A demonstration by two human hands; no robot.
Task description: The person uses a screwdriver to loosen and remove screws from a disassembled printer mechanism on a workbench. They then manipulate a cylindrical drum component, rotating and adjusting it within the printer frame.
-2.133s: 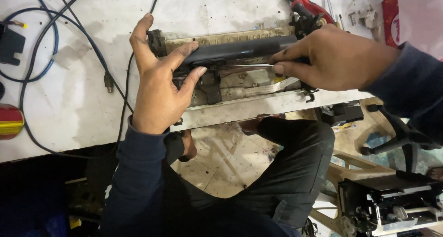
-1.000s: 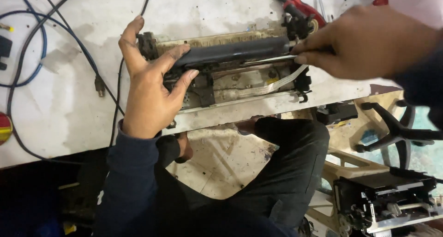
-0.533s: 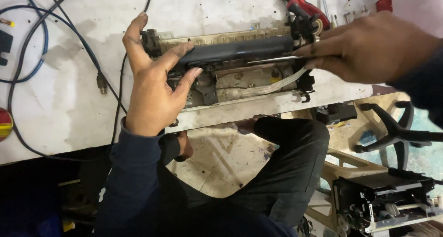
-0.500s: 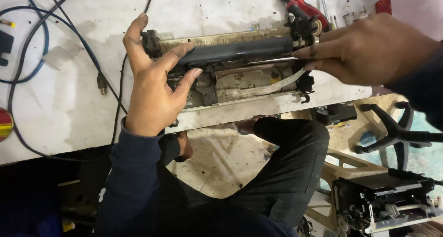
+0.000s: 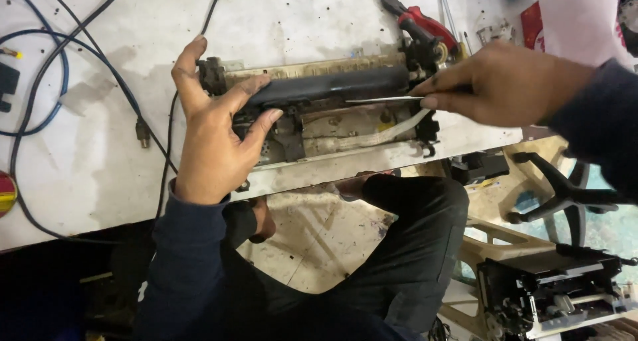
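Left hand (image 5: 212, 145) grips the black roller (image 5: 332, 86) on the bench (image 5: 299, 15), while right hand (image 5: 505, 82) pinches a thin rod (image 5: 382, 100) just below it.

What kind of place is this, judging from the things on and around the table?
Probably a small repair workshop for printers or similar machines. A dismantled roller assembly lies on a stained white table, red-handled pliers and loose cables lie nearby, and another opened machine sits on the floor.
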